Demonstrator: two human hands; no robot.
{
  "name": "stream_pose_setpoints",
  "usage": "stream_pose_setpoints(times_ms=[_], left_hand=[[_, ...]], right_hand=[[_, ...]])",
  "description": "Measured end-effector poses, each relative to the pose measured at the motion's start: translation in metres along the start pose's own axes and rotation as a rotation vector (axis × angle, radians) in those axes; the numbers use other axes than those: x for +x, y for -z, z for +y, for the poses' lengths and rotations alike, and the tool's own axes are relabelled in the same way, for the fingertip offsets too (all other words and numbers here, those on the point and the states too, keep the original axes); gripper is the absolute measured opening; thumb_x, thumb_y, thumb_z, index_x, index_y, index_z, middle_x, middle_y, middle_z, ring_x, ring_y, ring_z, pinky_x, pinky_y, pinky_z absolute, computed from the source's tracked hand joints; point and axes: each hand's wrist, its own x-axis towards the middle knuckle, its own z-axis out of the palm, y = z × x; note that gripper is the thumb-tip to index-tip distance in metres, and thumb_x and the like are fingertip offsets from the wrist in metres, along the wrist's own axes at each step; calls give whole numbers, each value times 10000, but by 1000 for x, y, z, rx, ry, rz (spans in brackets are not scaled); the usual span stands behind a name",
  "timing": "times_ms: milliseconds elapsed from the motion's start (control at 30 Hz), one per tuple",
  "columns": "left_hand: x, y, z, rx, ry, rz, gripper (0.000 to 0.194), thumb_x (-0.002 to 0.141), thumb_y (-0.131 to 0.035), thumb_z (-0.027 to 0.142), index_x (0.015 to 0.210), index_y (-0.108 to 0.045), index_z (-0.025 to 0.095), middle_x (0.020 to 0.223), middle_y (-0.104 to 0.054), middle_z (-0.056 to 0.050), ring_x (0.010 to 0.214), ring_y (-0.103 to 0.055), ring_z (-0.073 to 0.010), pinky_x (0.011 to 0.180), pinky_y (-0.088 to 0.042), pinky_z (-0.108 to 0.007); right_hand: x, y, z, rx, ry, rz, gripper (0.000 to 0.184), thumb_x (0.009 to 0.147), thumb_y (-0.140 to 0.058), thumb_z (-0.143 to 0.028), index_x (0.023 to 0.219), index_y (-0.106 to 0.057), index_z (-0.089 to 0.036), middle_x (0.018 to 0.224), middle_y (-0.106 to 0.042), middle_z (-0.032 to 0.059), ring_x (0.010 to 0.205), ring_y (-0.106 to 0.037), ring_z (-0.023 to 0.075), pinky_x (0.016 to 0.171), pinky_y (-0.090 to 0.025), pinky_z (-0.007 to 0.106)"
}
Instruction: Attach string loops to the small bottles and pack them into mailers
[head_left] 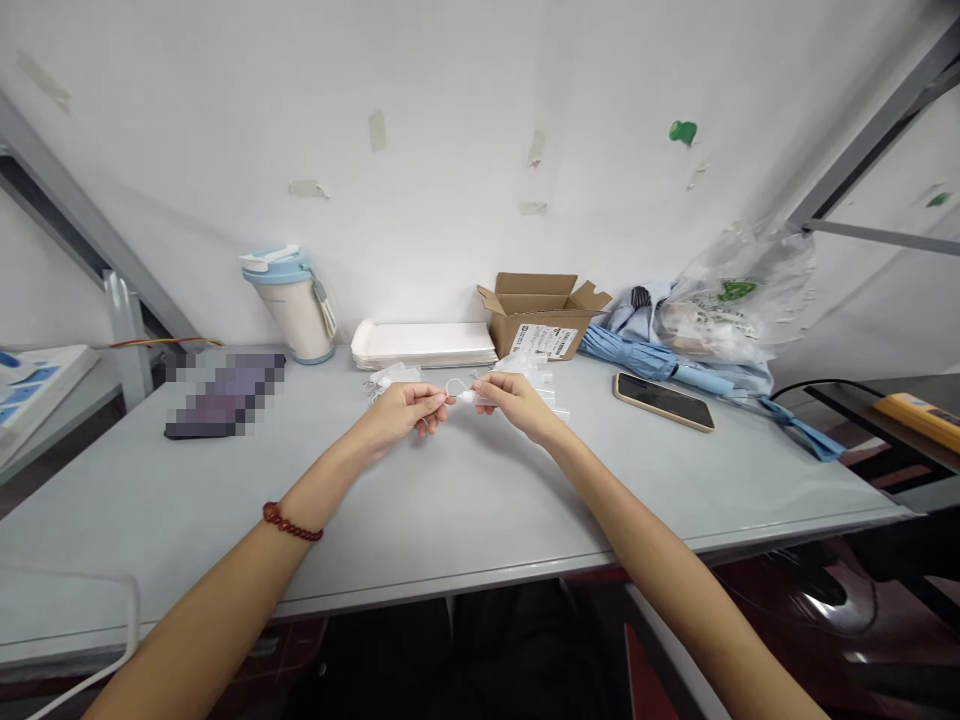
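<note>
My left hand (409, 412) and my right hand (514, 400) meet over the middle of the table. Between the right thumb and fingers is a small clear tube with a white cap (466, 397). A thin white cord (457, 381) arches from the cap towards the left fingertips, which are pinched together at its other end. Just behind the left hand lies a small pile of white-capped pieces with cords (391, 376). Several clear plastic tubes or sleeves (534, 372) lie behind and beside the right hand, partly covered by it.
Along the wall stand a cream and blue tumbler (294, 310), a stack of white envelopes (424, 343) and an open cardboard box (536, 325). Rightward are a folded blue umbrella (637, 352), a plastic bag (739, 300) and a phone (664, 402). A blurred dark item (229, 395) lies left.
</note>
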Motion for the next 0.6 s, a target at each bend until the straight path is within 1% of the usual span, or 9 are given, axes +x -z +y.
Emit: stream_pose_setpoints(times_ms=[133,267,467,600], left_hand=[[-1,-2,3,17,-5,16,352,731,-646,474,835,-674,138,677,-586,-14,540,-490,-104,529,-403,-263],[0,-2,3,59,-8,48,324,745,-625,462,784,-657,142,665,-588,-9,527,-499,-102,520,-409,-258],[4,-2,-6,192,-35,55,295,758,-598,443,732,-629,150,666,-618,-20,513,-526,-108,467,-388,-240],[3,-4,-7,211,-43,51,270,760,-591,412,684,-613,155,630,-612,-16,498,-523,-105,461,-387,-234]], right_hand=[[0,-1,0,-25,11,-8,258,816,-527,-388,688,-551,-166,614,-574,-8,594,-471,104,627,-371,256],[0,-1,-1,-94,22,-21,268,835,-490,-385,684,-536,-168,626,-574,-4,592,-461,104,619,-370,252],[0,-1,1,-253,46,-29,303,855,-454,-380,648,-525,-171,604,-557,-14,524,-398,88,529,-308,232],[0,-5,3,-255,46,-36,254,863,-450,-360,715,-536,-171,592,-561,-21,511,-398,86,527,-314,225]])
